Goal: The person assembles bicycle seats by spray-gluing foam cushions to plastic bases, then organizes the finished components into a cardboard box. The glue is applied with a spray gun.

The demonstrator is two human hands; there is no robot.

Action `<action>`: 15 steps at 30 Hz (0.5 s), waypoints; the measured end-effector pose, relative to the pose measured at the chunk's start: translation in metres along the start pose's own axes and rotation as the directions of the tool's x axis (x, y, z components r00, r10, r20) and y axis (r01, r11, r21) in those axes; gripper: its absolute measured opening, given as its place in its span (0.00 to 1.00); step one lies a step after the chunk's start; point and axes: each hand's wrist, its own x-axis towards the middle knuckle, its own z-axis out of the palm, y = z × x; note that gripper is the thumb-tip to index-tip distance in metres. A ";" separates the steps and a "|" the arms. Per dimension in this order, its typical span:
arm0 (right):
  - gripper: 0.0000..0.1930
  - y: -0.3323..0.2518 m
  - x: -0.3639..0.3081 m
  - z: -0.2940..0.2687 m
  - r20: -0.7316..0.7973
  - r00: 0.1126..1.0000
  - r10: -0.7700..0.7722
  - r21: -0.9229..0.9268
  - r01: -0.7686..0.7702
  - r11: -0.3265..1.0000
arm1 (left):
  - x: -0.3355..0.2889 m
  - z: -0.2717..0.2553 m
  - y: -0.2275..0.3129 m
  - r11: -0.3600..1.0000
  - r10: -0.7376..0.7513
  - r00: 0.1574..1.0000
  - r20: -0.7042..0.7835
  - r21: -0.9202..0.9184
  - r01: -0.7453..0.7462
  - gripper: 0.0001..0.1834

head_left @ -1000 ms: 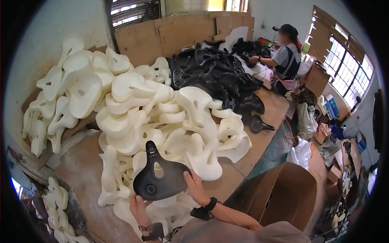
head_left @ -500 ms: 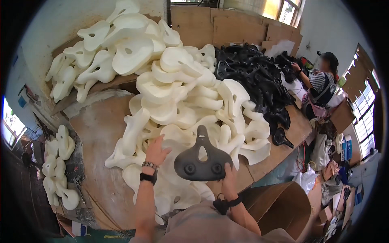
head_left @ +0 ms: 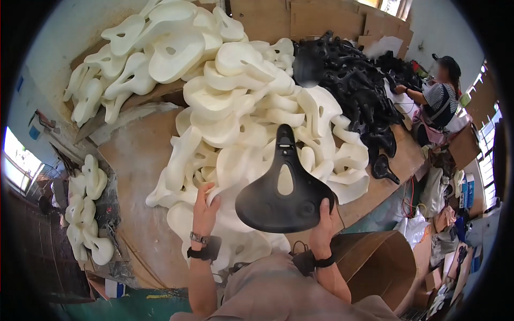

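Note:
A black bicycle saddle shell (head_left: 262,200) with a long central slot is upright in front of me, nose pointing away. My right hand (head_left: 322,227) grips its right rear edge, thumb on the facing side. To the left, my left hand (head_left: 204,214) has its thumb and fingers closed on the edge of a cream foam saddle pad (head_left: 231,179). That pad lies among a large heap of similar cream pads (head_left: 214,109). The black shell hides part of the heap behind it.
Black saddle shells (head_left: 348,91) are piled at the back right, where a co-worker (head_left: 441,99) handles dark pieces. More cream pads (head_left: 83,214) lie at the left. A large open cardboard box (head_left: 383,262) stands by my right arm. Cardboard (head_left: 142,155) covers the table.
The black shell has come up closer and tilted, so its face looks darker and larger. My left hand has closed on a foam pad's edge. The view has shifted slightly.

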 end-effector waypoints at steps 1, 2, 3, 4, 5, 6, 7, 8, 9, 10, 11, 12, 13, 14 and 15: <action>0.22 -0.001 0.001 0.005 0.008 1.000 0.008 0.001 -0.008 1.000 | -0.009 -0.002 -0.002 0.999 0.025 1.000 -0.014 -0.047 -0.026 0.23; 0.21 -0.002 0.002 0.010 0.012 1.000 0.001 -0.005 -0.001 1.000 | -0.017 -0.005 -0.005 0.997 0.005 1.000 -0.029 -0.080 -0.008 0.24; 0.21 -0.001 0.002 0.013 0.017 1.000 -0.005 -0.010 0.006 1.000 | -0.023 -0.010 -0.005 0.997 0.000 0.999 -0.039 -0.080 -0.003 0.24; 0.21 0.001 0.002 0.012 0.027 1.000 0.000 -0.011 0.000 1.000 | -0.030 -0.016 -0.003 0.979 -0.065 0.996 -0.062 -0.198 0.052 0.23; 0.21 0.004 0.000 0.008 0.061 0.998 -0.001 -0.053 0.005 0.999 | -0.037 -0.023 -0.005 0.944 -0.133 0.988 -0.079 -0.315 0.102 0.22; 0.21 0.007 -0.001 0.007 0.094 0.996 -0.002 -0.093 0.011 0.996 | -0.041 -0.029 -0.008 0.924 -0.127 0.985 -0.119 -0.376 0.074 0.21; 0.21 0.008 -0.003 0.009 0.104 0.995 0.006 -0.093 0.003 0.996 | -0.043 -0.031 -0.007 0.924 -0.133 0.982 -0.130 -0.374 0.076 0.21; 0.21 0.006 -0.006 0.013 0.112 0.994 0.003 -0.098 0.008 0.995 | -0.046 -0.032 0.001 0.871 -0.131 0.984 -0.117 -0.488 0.058 0.22; 0.21 0.004 -0.008 0.016 0.117 0.993 -0.001 -0.103 0.014 0.995 | -0.047 -0.032 0.006 0.803 -0.125 0.987 -0.103 -0.594 0.039 0.22; 0.21 0.004 -0.010 0.019 0.128 0.992 0.008 -0.105 0.006 0.995 | -0.049 -0.031 0.006 0.789 -0.102 0.993 -0.058 -0.613 0.045 0.26; 0.21 0.003 -0.010 0.023 0.142 0.990 -0.008 -0.132 0.027 0.991 | -0.050 -0.029 0.004 0.788 -0.108 0.992 -0.069 -0.614 0.043 0.26; 0.22 0.002 -0.010 0.027 0.154 0.988 -0.026 -0.160 0.051 0.986 | -0.050 -0.025 0.001 0.775 -0.098 0.995 -0.023 -0.629 0.062 0.29; 0.22 -0.001 -0.010 0.031 0.161 0.987 -0.022 -0.161 0.049 0.986 | -0.051 -0.022 -0.001 0.762 -0.086 0.996 0.025 -0.643 0.082 0.31; 0.22 -0.003 -0.010 0.035 0.175 0.983 -0.055 -0.191 0.088 0.978 | -0.053 -0.019 -0.002 0.783 -0.140 0.989 0.057 -0.605 0.146 0.35; 0.23 -0.007 -0.010 0.038 0.188 0.978 -0.088 -0.220 0.129 0.967 | -0.054 -0.013 -0.002 0.782 -0.142 0.988 0.057 -0.606 0.147 0.35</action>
